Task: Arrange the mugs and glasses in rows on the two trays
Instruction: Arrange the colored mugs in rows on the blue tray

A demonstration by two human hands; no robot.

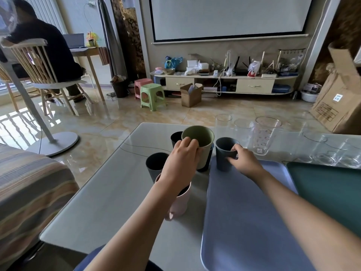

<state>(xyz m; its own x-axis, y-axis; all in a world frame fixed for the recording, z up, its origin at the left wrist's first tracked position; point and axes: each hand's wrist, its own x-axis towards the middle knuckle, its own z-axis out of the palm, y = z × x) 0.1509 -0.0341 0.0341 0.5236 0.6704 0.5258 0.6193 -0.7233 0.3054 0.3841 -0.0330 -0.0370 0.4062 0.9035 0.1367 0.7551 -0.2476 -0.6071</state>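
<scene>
On the grey table (109,202), a dark mug (154,165) and a pink mug (180,202) stand by the left arm, and the left hand (182,159) curls its fingers round a green mug (201,141), held over another dark one. Right of that, the right hand (244,159) grips a blue-grey mug (224,151) at the far corner of the blue tray (244,222). Beyond stand 3 upright glasses (263,133), with more beside the green tray (328,184).
</scene>
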